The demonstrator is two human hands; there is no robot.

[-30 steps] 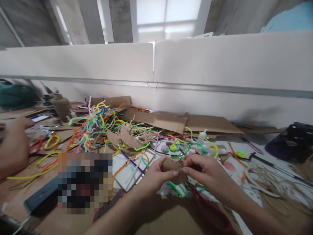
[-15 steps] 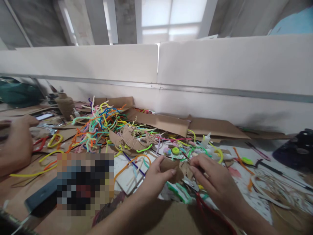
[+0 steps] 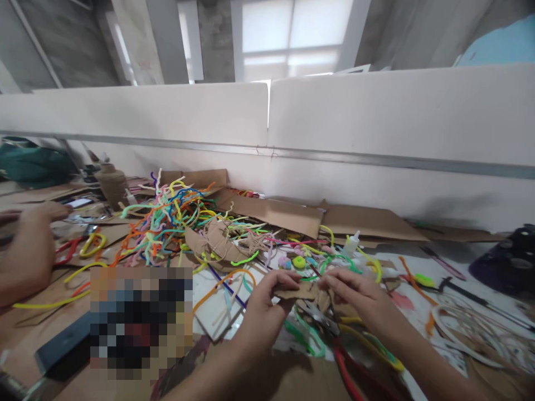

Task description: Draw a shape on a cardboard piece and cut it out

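Observation:
My left hand (image 3: 263,309) pinches a small brown cardboard piece (image 3: 301,290) between thumb and fingers, low in the middle of the view. My right hand (image 3: 359,298) is closed on the same piece from the right side. Just under both hands lie red-handled pliers (image 3: 334,334) with the jaws pointing up-left, among green and yellow pipe cleaners (image 3: 311,340).
A heap of coloured pipe cleaners (image 3: 167,217) and cardboard scraps (image 3: 276,211) fills the table's back. A small glue bottle (image 3: 352,243) stands beyond my hands. Another person's hand (image 3: 25,250) works at the left. A dark bag (image 3: 507,259) sits far right, below a white partition (image 3: 376,117).
My right hand came back onto the cardboard piece after dipping toward the pliers. The piece now lies flatter between both hands. The view has shifted slightly.

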